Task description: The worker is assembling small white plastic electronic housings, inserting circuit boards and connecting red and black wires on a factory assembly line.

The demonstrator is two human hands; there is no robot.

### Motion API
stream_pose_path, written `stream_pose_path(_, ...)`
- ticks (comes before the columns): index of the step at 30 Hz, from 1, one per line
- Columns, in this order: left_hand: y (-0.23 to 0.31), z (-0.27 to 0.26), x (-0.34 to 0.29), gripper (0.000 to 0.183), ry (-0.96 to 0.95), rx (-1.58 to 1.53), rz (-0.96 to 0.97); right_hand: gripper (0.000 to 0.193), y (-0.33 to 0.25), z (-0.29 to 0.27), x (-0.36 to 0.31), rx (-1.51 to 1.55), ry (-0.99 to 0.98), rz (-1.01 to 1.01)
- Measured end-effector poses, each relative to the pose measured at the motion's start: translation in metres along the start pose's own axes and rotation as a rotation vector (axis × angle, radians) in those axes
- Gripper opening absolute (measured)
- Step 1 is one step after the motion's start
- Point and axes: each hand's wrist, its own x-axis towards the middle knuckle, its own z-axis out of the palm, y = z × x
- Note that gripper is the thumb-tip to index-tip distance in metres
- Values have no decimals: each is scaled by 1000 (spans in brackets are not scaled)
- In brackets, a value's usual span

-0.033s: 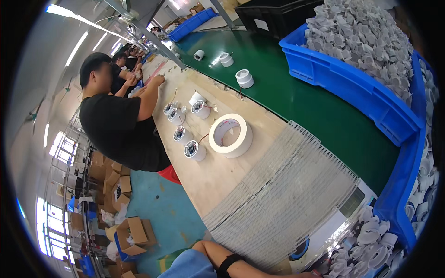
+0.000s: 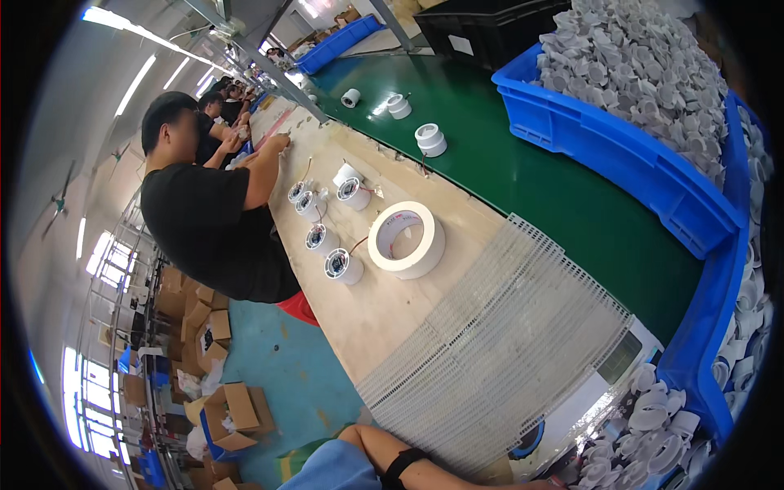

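My left forearm point(image 2: 437, 472), with a black band round it below a light blue sleeve, runs rightward along the lower edge. Only a sliver of my left hand point(image 2: 549, 484) shows there, next to a heap of white plastic ring-shaped parts point(image 2: 645, 445); its fingers are cut off by the edge. My right hand is out of view. Perforated translucent strips point(image 2: 498, 343) lie side by side across the near table. Beyond them stand a big roll of white tape point(image 2: 433, 255) and several white cylindrical housings point(image 2: 346, 268) with circuit boards and wires inside.
A green conveyor belt point(image 2: 523, 184) bearing white cylinders runs along the table's right side. Blue bins point(image 2: 604, 175) of white plastic parts stand at the right. Beyond the table's left edge a person in black point(image 2: 208, 220) works. Open cardboard boxes point(image 2: 241, 412) lie on the floor.
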Motion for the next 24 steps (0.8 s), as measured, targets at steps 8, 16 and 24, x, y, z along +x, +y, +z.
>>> stream_pose_path(8, 16, 6, -28, 17, 38, -17, 100, 15, -33, -9, 37, 49, 26, -199)
stream_pose_path(16, -5, 9, 2, 20, 30, 71, 30, 40, 18, 6, -7, 8, 77, -209)
stream_pose_path(24, -8, 2, 6, 19, 26, 86, 33, 40, 11, 13, -1, 33, 137, -256)
